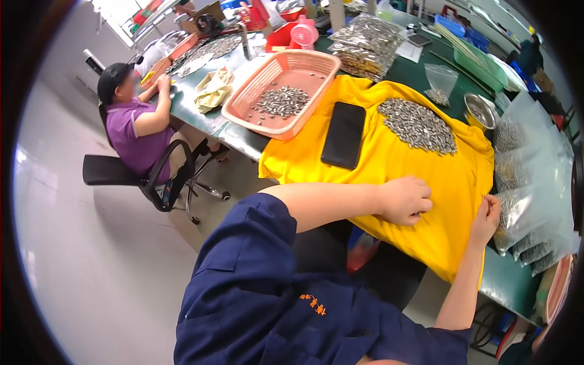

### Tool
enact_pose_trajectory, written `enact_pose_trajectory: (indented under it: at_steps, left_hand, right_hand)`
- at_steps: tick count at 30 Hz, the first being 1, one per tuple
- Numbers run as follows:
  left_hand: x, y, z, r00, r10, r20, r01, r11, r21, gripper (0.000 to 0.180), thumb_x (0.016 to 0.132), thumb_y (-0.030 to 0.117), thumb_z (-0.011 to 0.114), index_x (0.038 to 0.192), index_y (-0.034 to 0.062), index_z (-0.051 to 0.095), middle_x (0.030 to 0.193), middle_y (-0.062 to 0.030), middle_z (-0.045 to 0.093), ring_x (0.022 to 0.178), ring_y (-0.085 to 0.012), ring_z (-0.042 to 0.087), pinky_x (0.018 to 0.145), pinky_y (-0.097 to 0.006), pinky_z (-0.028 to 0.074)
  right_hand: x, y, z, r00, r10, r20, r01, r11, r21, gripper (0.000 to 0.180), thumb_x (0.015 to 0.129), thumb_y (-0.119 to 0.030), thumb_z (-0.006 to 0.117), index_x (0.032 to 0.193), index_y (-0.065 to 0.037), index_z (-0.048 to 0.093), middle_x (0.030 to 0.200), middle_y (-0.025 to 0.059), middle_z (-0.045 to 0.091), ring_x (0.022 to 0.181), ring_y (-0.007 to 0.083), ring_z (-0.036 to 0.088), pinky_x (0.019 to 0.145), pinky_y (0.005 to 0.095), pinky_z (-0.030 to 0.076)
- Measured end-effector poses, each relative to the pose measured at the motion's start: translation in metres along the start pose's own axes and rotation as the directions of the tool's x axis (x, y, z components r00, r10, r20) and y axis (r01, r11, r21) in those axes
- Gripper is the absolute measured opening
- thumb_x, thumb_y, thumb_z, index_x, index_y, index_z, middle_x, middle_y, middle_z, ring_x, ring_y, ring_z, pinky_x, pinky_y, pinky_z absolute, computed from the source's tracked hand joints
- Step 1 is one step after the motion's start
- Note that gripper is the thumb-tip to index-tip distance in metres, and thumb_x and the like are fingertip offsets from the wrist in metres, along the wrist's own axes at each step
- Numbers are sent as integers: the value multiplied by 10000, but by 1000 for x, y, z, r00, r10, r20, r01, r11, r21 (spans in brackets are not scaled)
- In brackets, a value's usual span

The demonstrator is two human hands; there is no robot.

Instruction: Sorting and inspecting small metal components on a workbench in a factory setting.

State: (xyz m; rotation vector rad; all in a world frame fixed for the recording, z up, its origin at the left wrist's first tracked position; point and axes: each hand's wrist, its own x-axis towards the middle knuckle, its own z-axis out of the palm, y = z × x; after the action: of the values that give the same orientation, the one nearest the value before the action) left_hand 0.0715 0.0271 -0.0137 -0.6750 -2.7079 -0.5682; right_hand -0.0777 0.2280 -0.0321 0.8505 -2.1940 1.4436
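The left hand (404,199) is resting curled, fingers together, on the yellow cloth (450,176); the right hand (486,216) is pinching something unseen. The screw pile (418,125) (heaped nearby) may be scattering if the cloth gets tugged.

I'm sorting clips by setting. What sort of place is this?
Probably a small workshop for sorting and bagging metal parts: a heap of small metal pieces on a yellow cloth, filled clear bags, and a pink basket.

Glossy pale floor (91,261), green worktable (505,280), black office chair (152,179).
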Motion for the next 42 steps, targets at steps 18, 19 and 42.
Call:
enact_pose_trajectory:
  at_steps: [18, 19, 42]
  left_hand:
    - [-3, -1, 6, 995, 94, -40, -97, 993, -62, 144, 654, 172, 571, 695, 69, 479, 672, -91, 475, 664, -280, 490, 597, -366, 414]
    - [-3, 0, 3, 992, 120, -25, -121, 991, -60, 144, 654, 172, 571, 695, 69, 479, 672, -91, 475, 664, -280, 490, 597, -366, 414]
    - [-8, 6, 2, 998, 65, -9, -65, 998, 14, 278, 739, 295, 549, 566, 86, 490, 564, -84, 498, 564, -269, 520, 515, -379, 420]
  right_hand:
    - [-3, 1, 2, 996, 82, -19, -80, 990, 113, 50, 792, -20, 473, 839, -19, 489, 713, 19, 481, 627, 69, 441, 579, 199, 381]
    - [-2, 0, 3, 995, 92, -47, -87, 990, 111, 50, 792, -20, 473, 839, -19, 489, 713, 19, 481, 627, 69, 441, 579, 199, 381]
    - [-5, -14, 3, 989, 147, -9, -143, 973, 179, 17, 771, -27, 484, 782, -20, 494, 611, 11, 454, 538, 72, 416, 503, 211, 369]
